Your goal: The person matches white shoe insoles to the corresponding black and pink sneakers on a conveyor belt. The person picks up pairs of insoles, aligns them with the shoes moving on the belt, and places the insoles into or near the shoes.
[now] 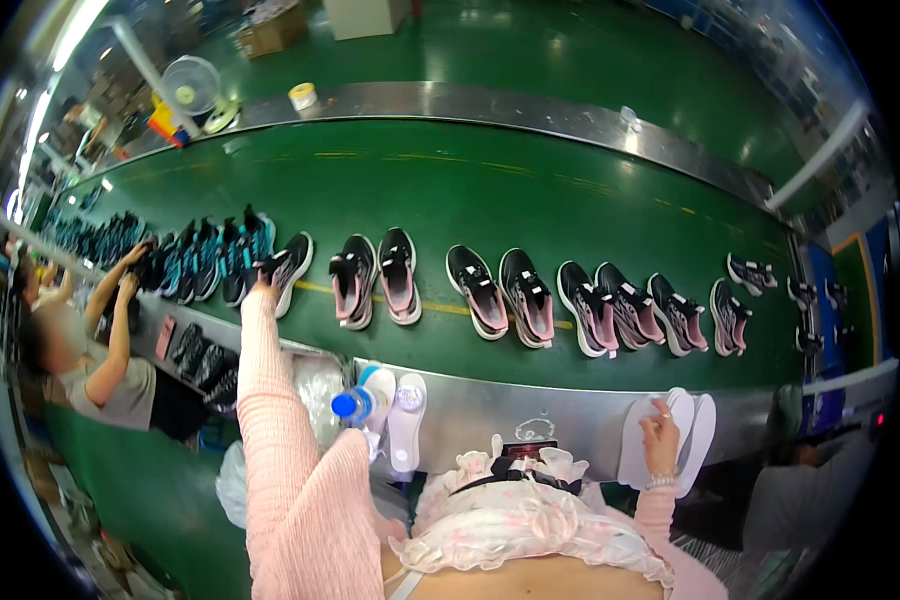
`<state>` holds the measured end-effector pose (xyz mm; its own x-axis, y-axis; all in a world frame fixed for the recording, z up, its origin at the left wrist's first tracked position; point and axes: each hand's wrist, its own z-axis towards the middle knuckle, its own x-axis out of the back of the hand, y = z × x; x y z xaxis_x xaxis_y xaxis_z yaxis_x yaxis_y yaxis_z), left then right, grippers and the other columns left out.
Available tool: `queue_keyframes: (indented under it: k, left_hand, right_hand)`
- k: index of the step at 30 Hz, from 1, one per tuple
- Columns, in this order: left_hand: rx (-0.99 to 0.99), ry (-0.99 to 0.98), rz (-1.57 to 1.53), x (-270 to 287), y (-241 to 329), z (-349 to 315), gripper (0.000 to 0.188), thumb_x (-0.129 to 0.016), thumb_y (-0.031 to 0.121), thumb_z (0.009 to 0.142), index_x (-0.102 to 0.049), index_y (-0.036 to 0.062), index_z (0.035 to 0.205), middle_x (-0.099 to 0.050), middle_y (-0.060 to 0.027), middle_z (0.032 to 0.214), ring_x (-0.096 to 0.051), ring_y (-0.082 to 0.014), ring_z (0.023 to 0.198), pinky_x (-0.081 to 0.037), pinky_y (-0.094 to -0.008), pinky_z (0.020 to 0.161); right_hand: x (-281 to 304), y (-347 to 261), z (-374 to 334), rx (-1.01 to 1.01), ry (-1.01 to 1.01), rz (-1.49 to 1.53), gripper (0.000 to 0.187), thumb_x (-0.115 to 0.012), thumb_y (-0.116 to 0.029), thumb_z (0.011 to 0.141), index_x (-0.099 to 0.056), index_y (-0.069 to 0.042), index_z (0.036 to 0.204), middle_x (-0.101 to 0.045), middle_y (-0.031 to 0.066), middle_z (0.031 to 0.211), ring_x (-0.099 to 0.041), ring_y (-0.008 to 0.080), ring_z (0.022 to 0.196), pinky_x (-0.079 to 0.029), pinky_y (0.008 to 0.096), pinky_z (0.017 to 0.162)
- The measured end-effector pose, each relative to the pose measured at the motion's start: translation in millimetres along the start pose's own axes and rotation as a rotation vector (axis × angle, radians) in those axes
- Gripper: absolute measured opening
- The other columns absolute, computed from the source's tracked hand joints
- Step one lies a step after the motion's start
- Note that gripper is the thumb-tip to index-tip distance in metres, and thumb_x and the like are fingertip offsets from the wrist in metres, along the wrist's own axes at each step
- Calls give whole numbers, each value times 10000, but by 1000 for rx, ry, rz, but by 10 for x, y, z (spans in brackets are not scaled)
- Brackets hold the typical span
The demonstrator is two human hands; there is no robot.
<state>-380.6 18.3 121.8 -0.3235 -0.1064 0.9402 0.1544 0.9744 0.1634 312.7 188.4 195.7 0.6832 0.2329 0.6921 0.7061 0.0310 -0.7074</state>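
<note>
My left arm reaches far out over the green conveyor belt [370,170]. My left hand [261,286] is closed at the opening of a black sneaker, beside another black and white sneaker [293,270]; its fingertips are partly hidden. To its left, teal and black sneakers [207,258] stand close together. My right hand [660,436] is over several white insoles [697,440] on the metal ledge, its fingers curved and apart. Pairs of black sneakers with pink linings, among them one sneaker [400,277], line the belt between my hands.
A blue-capped bottle [352,404] lies by more white insoles [406,425] on the metal ledge [490,400]. At left, a co-worker [110,360] handles sneakers. Tape [302,96] and a fan [192,88] stand beyond the belt. Dark shoes [205,362] sit on the near left ledge.
</note>
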Motion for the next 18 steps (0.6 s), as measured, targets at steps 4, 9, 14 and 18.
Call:
queue_keyframes:
  k: [4, 9, 14, 18]
  left_hand:
    - [-61, -51, 139, -234, -157, 266, 643, -512, 428, 688, -330, 89, 1203, -431, -171, 1151, -439, -318, 1037, -350, -374, 865]
    - [46, 164, 88, -321, 342, 97, 788, -566, 539, 616, -358, 30, 1181, -407, -186, 1174, -419, -312, 1059, -308, -360, 900]
    - [-197, -157, 196, -987, -510, 1135, 724, -624, 452, 608, -402, 0, 1128, -432, -165, 1147, -415, -287, 1047, -332, -329, 862]
    - [-545, -17, 193, -1042, -962, 1566, 235, -533, 213, 714, -548, 3, 817, -575, -148, 753, -543, -300, 713, -430, -356, 634]
  right_hand:
    - [-442, -327, 242, 25, -144, -145, 292, -509, -111, 720, -511, -62, 1008, -548, 59, 667, -460, 127, 431, -368, 260, 436]
    - [-622, -476, 426, -48, -291, -274, 304, -527, -213, 730, -512, -76, 1001, -584, 108, 737, -557, 256, 602, -428, 351, 569]
    - [-731, -183, 467, -79, -314, -294, 294, -526, -221, 735, -516, -76, 990, -593, 118, 755, -563, 280, 670, -435, 361, 614]
    - [-716, -117, 563, -48, -313, -230, 282, -518, -213, 737, -521, -77, 984, -593, 119, 747, -563, 280, 667, -434, 353, 615]
